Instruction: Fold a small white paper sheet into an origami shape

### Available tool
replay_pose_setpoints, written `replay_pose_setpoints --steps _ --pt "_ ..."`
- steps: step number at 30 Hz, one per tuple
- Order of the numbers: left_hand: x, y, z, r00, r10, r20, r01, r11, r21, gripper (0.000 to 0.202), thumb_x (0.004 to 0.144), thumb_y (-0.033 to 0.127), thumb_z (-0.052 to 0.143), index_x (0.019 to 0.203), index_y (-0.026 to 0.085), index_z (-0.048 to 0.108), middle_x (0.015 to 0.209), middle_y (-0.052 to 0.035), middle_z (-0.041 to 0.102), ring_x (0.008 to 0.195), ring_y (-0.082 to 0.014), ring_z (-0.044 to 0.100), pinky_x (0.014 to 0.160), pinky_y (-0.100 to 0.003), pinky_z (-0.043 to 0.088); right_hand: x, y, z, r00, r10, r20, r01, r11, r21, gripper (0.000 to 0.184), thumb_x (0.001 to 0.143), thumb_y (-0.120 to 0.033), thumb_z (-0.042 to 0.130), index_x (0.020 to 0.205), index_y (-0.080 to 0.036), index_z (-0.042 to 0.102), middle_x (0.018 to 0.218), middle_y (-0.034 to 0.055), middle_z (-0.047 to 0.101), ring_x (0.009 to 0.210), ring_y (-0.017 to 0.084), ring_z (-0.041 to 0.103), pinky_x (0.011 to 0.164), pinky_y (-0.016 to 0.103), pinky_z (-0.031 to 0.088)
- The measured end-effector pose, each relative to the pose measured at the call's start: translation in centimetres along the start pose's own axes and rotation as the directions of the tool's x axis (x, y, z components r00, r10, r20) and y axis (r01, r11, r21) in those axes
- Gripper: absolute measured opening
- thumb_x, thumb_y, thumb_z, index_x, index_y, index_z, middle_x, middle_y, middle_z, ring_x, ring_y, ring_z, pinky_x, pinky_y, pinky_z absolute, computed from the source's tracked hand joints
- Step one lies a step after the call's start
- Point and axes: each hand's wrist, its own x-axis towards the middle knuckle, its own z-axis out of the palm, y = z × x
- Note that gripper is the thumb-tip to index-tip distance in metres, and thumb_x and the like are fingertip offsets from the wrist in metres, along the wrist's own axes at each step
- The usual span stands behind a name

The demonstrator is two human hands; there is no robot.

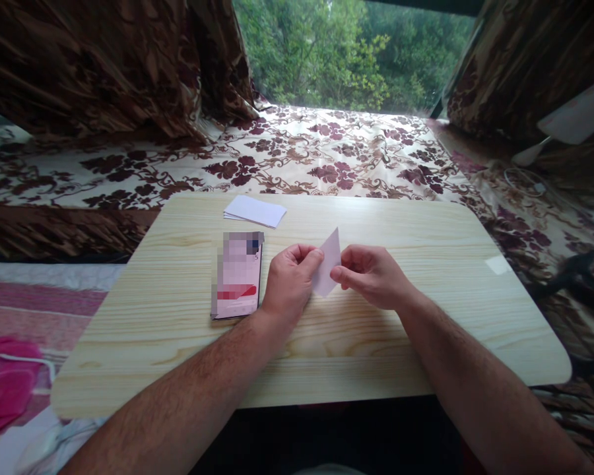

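Over the middle of the table, a small piece of pale paper is held up at a slant between both hands. My left hand pinches its left edge, thumb on the near face. At the opposite edge, my right hand grips the paper between thumb and curled fingers. Just left of my left hand lies a phone with a lit pinkish screen, partly blurred out. Behind the phone is a small stack of white paper.
The light wooden table has rounded corners. A cloth with dark flowers covers the ledge behind it, below a window. A white lamp stands at right. Pink fabric lies at lower left.
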Motion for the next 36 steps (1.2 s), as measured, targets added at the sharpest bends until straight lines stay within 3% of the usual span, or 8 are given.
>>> replay_pose_setpoints --steps 5,9,12,18,36 --pt "-0.6 0.0 0.2 0.994 -0.029 0.108 0.021 0.997 0.079 0.028 0.072 0.041 0.076 0.081 0.015 0.069 0.073 -0.0011 0.066 0.061 -0.0105 0.055 0.055 -0.021 0.041 0.3 0.3 0.0 0.997 -0.008 -0.080 0.023 0.982 0.189 0.042 0.073 -0.052 0.079 0.066 -0.018 0.056 0.063 -0.0013 0.058 0.057 0.011 0.052 0.053 0.024 0.042" --pt "-0.9 0.3 0.4 0.990 -0.048 0.134 0.031 0.992 0.124 0.028 0.073 0.041 0.075 0.077 0.015 0.067 0.067 0.0005 0.063 0.056 -0.0096 0.052 0.052 -0.021 0.040 0.3 0.0 0.0 0.995 0.038 -0.095 -0.021 0.985 0.173 0.046 0.080 -0.055 0.071 0.060 -0.016 0.057 0.055 -0.0013 0.054 0.051 0.011 0.049 0.048 0.024 0.040" --pt "-1.0 0.6 0.4 0.992 -0.040 0.123 0.017 0.984 0.180 0.028 0.074 0.042 0.075 0.076 0.015 0.066 0.066 0.0003 0.063 0.055 -0.0098 0.052 0.051 -0.021 0.040 0.3 -0.1 0.0 0.993 -0.007 -0.115 0.022 0.991 0.135 0.040 0.081 -0.049 0.072 0.062 -0.016 0.059 0.057 -0.0012 0.055 0.052 0.010 0.048 0.049 0.024 0.039" --pt "-1.4 0.6 0.4 0.992 0.016 0.128 -0.053 0.954 0.295 0.026 0.076 0.041 0.072 0.074 0.015 0.067 0.066 0.0007 0.062 0.055 -0.0094 0.051 0.050 -0.020 0.039 0.6 0.0 0.0 0.961 -0.033 -0.276 0.084 0.981 0.175 0.028 0.074 -0.037 0.078 0.071 -0.016 0.060 0.062 -0.0018 0.059 0.054 0.010 0.052 0.050 0.023 0.043" --pt "-1.9 1.1 1.0 0.996 0.071 0.055 -0.084 0.956 0.283 0.022 0.074 0.036 0.074 0.071 0.016 0.067 0.063 0.0007 0.063 0.054 -0.0101 0.051 0.049 -0.020 0.036 0.4 -0.4 0.0 0.940 -0.035 -0.338 0.093 0.983 0.159 0.022 0.081 -0.035 0.069 0.070 -0.016 0.068 0.059 -0.0001 0.061 0.055 0.011 0.054 0.052 0.025 0.045"
